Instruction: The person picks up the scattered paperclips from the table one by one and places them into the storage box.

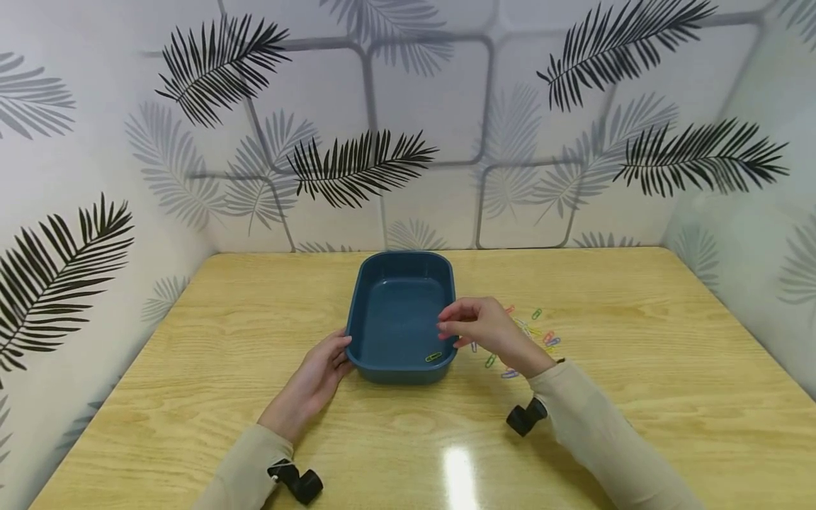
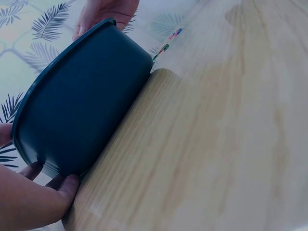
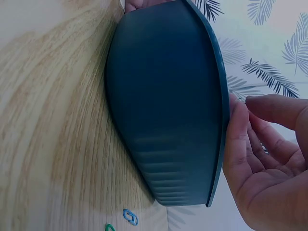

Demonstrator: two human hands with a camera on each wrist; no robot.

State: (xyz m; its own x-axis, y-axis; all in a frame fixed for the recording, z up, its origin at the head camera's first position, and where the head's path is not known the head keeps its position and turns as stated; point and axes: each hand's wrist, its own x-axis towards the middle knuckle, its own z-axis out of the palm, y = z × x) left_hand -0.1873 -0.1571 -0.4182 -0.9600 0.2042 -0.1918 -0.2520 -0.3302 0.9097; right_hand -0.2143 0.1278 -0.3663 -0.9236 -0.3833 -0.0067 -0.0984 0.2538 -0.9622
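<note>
Scattered paper clips (image 1: 532, 336) crowd the table right of the tray (image 1: 398, 368).

Bright, even light falls from above. A white glare patch lies on the glossy surface (image 1: 460, 476) just in front of the tray (image 1: 401, 365), and the tray casts only a soft, short shadow. The head view bends straight lines near its edges. Both wrist views are softer: the wood grain smears, and the near hand (image 3: 269, 168) beside the tray is slightly blurred.
</note>
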